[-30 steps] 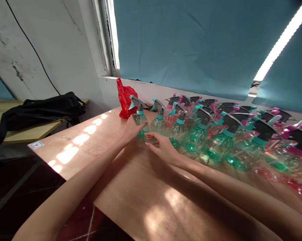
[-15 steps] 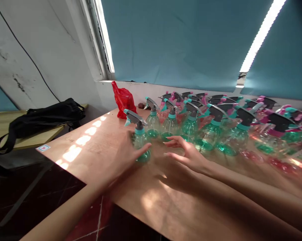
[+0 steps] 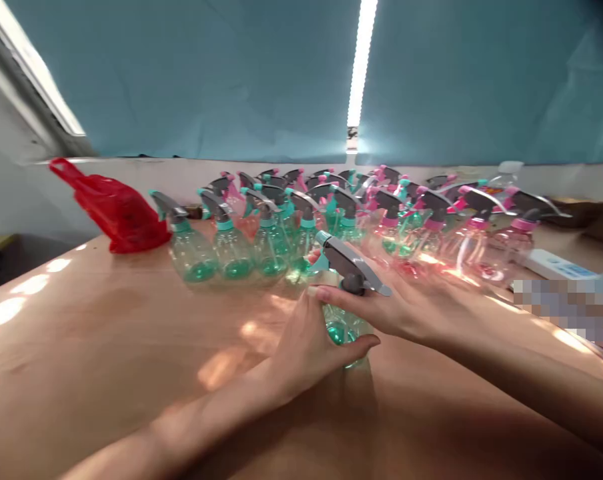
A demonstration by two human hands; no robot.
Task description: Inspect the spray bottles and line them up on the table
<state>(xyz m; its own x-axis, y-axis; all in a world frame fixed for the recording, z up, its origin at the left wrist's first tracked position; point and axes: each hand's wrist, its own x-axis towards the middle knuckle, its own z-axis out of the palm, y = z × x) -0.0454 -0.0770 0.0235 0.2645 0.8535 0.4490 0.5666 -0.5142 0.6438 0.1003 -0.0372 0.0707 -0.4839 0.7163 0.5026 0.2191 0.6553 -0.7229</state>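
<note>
A clear green spray bottle (image 3: 349, 337) with a grey and teal trigger head stands in front of me on the table, its nozzle pointing left. My left hand (image 3: 306, 343) is wrapped around the lower body from the left, thumb across the near side. Higher up, my right hand (image 3: 381, 297) closes around the bottle just under the head, its thumb crossing the front near my left hand. Most of the right fingers are hidden behind the bottle. Behind stands a row of similar bottles, with a teal-collared bottle (image 3: 234, 250) near its left end and a pink-collared bottle (image 3: 464, 247) further right.
A red plastic bag (image 3: 121, 213) sits at the table's back left. To the right lie a white and blue box (image 3: 561, 265) and a blurred-out patch. A clear bottle with a white cap (image 3: 509, 175) stands at the back right. Blue sheeting (image 3: 206, 80) covers the window.
My view has swung right. The spray bottle has come from the row's left end to in front of me, and my right hand, open before, has closed around it.
</note>
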